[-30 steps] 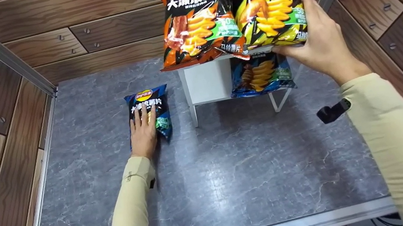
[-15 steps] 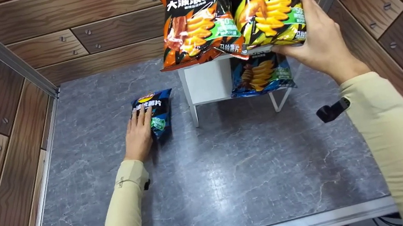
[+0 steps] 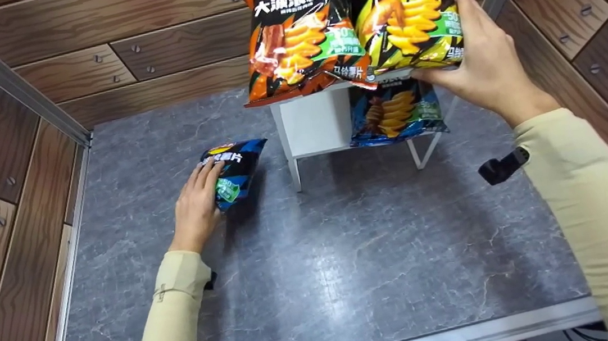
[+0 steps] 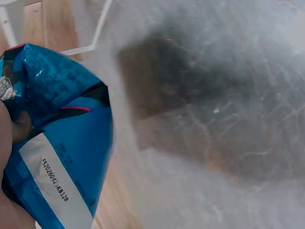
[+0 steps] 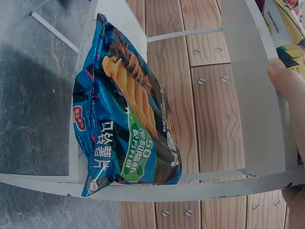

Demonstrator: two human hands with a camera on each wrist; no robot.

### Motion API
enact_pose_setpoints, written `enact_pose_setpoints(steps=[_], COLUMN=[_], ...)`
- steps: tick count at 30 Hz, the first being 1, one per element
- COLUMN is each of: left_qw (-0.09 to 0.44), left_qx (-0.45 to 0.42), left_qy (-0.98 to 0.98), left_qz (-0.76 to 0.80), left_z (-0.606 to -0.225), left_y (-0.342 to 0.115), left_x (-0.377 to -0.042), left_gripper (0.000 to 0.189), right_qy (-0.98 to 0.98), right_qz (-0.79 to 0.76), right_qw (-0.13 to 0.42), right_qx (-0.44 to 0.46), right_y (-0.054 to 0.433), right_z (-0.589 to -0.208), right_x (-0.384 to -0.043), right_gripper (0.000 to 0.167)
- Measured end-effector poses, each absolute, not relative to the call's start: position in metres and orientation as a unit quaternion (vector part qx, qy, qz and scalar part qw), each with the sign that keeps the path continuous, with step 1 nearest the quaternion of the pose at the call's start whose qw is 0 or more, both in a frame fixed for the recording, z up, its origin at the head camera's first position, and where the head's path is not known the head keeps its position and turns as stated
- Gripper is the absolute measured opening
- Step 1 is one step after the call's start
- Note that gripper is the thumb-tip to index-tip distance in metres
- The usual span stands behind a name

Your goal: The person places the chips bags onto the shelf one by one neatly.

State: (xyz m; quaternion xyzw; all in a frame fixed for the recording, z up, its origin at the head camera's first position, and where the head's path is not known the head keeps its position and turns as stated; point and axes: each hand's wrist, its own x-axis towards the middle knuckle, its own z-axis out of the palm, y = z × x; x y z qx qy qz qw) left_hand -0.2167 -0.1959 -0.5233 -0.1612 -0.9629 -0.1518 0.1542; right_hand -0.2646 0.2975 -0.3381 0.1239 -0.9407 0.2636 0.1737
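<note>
My left hand [image 3: 195, 207] grips a blue-and-black bag of potato chips [image 3: 240, 168] by its left side. The bag is tilted, with a shadow beneath it; in the left wrist view its blue back [image 4: 78, 143] shows, a thumb pressed into the foil. At the right end of a small white shelf rack [image 3: 313, 124], my right hand [image 3: 496, 63] holds the top board's edge, fingers along the side of a yellow-and-black chip bag [image 3: 407, 21]. An orange-and-black chip bag [image 3: 298, 35] leans beside it on top. Another blue chip bag [image 3: 397, 112] lies on the lower shelf.
The rack stands on a grey marbled surface [image 3: 314, 265]. Wood-patterned panels [image 3: 172, 48] enclose the back and both sides. A metal edge [image 3: 457, 338] runs along the front, with dark cables [image 3: 581, 333] beyond it at right.
My left hand has gone from lying flat on the blue chip bag to gripping its left side. The bag has tilted, its far edge shifting right. My right hand stays in place.
</note>
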Motion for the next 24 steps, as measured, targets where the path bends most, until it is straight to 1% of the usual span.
enact_pose_setpoints(steps=[4, 12, 20, 24], left_qw=[0.165, 0.183, 0.170, 0.174], left_qx=[-0.177, -0.208, -0.236, -0.240], left_qy=[-0.956, -0.943, -0.937, -0.936], left_qz=[-0.167, -0.187, -0.195, -0.190], left_z=[-0.512, -0.496, -0.492, -0.489], left_y=[-0.199, -0.201, -0.196, -0.195], left_x=[-0.208, -0.186, -0.167, -0.161], left_gripper=[0.079, 0.067, 0.077, 0.074], right_qy=[-0.940, -0.939, -0.939, -0.938], right_qz=[0.263, 0.263, 0.264, 0.263], right_qw=[0.176, 0.178, 0.181, 0.185], right_qx=[0.126, 0.128, 0.126, 0.128], right_y=[0.297, 0.297, 0.298, 0.297], right_z=[-0.339, -0.339, -0.339, -0.339], right_x=[-0.266, -0.265, -0.264, -0.264], right_gripper=[0.114, 0.114, 0.114, 0.114])
